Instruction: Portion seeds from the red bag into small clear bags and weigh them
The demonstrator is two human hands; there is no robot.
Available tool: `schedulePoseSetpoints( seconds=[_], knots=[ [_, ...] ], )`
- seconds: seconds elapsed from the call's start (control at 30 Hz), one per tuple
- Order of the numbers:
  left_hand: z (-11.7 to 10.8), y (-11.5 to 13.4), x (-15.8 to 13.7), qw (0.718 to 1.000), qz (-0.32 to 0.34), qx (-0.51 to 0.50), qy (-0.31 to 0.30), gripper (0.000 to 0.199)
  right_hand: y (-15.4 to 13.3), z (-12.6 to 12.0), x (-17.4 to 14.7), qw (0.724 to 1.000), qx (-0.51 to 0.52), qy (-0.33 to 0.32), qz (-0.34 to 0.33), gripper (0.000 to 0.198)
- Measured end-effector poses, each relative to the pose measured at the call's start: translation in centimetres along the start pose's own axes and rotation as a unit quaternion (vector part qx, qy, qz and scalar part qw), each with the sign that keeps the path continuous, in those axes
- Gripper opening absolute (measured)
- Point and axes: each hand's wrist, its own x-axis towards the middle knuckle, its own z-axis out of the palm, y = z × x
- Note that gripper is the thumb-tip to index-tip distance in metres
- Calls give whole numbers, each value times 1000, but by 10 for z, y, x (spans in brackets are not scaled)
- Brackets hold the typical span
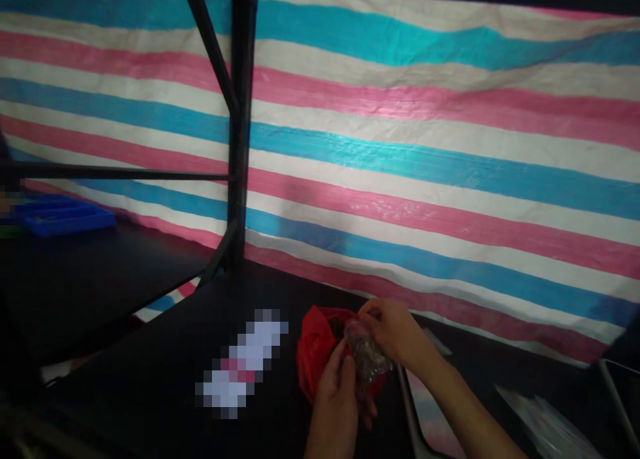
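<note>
A small clear plastic bag (370,358) with brownish, glinting small contents is held up in front of me; what the contents are I cannot make out. My right hand (393,329) pinches its upper edge. Closed on the same bag from the left is my left hand (336,382), some fingers curling underneath. Just behind both hands, an opened red plastic bag (314,349) rests on the black table (165,392), with dark contents partly visible at its mouth. The hands cover part of the red bag.
A blurred-out white and pink item (243,366) lies left of the red bag. To the right are a metal-rimmed, shiny flat object (433,412) and several clear bags (547,419). A blue tray (67,218) sits far left. A black post (239,139) stands before the striped sheet (425,159).
</note>
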Motion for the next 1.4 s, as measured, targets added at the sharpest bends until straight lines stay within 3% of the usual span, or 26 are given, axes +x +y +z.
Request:
schedulePoseSetpoints(
  seconds=[0.33,0.83,0.97,1.07,1.2,1.27,1.4],
  knots=[
    [-2,-6,12,997,-40,-52,41,70,-1,21,8,999,-11,-32,15,22],
    [-20,11,7,997,-43,-16,56,64,10,20,-8,996,90,-13,13,25],
    [-23,28,-3,994,50,57,72,49,6,16,-18,990,139,12,7,25],
    [-25,35,-9,972,151,162,78,44,0,14,-30,981,193,31,-4,27],
    [-22,36,-16,951,190,243,26,48,-3,3,-50,948,309,76,20,39],
    [-16,34,-20,944,205,259,23,47,4,-9,-63,940,318,118,39,42],
    [-9,32,-24,928,257,254,91,43,41,-38,-92,934,283,202,85,44]
  ],
)
